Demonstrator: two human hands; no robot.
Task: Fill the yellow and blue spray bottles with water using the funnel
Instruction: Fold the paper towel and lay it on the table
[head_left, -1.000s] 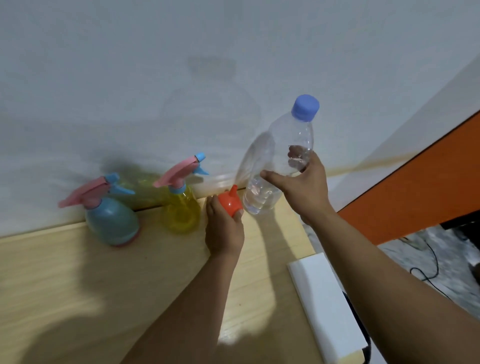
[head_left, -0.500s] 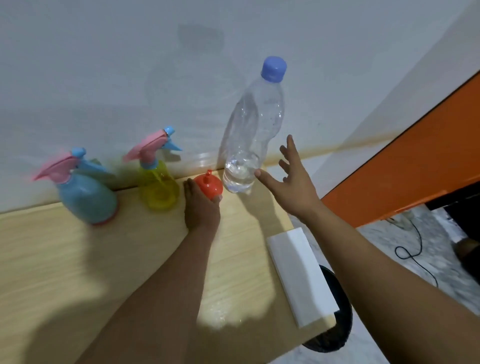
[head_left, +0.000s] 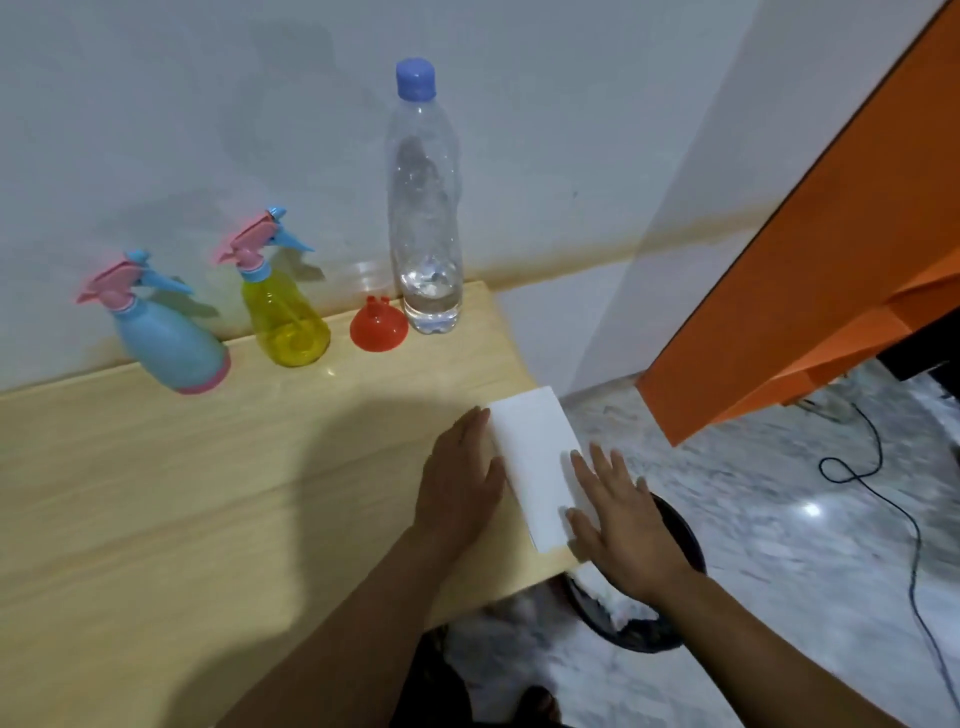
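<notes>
2 capped spray bottles (head_left: 285, 317); little water in clear bottle (head_left: 428, 218)

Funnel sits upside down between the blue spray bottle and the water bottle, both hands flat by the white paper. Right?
Not quite. The head view shows the funnel upside down between the yellow spray bottle and the water bottle. The left hand and right hand do lie flat by the white paper.

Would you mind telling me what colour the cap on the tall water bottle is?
Blue, a pale periwinkle shade; the cap shows clearly in the head view.
</notes>
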